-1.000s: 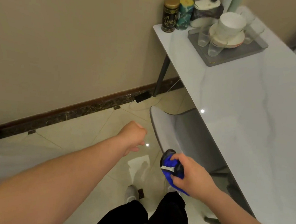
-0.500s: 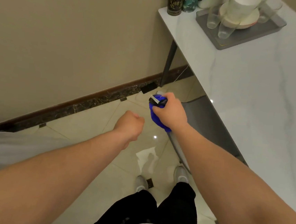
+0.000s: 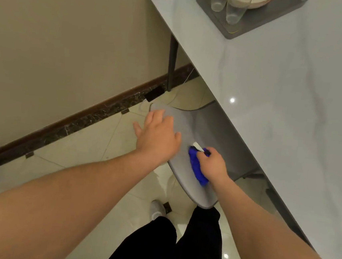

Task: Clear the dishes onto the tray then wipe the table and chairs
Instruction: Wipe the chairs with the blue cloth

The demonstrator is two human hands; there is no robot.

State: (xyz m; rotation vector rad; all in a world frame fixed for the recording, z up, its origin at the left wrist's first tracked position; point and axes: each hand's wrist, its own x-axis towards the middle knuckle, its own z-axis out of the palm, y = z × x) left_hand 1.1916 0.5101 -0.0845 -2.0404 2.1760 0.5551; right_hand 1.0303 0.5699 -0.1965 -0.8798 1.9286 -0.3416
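**Dishes cleared, chair wiping under way**

Glasses [image 3: 233, 9] and plates sit on the grey tray [image 3: 257, 23] at the table's [image 3: 284, 88] far end. The right hand [image 3: 212, 164], closed round a blue cloth [image 3: 196, 169], presses it on the grey chair back [image 3: 184, 172]; the left hand [image 3: 157, 137] lies open, steadying it. Any other chairs likely remain.

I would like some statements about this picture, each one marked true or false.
1. The right hand holds a blue cloth against the grey chair back. True.
2. The left hand hangs free beside the chair. False: it lies open on the chair back.
3. The glasses stand on the grey tray. True.
4. The tray sits on the floor. False: it is on the white table.
5. The chair is pulled far from the table. False: its seat is tucked under the table.
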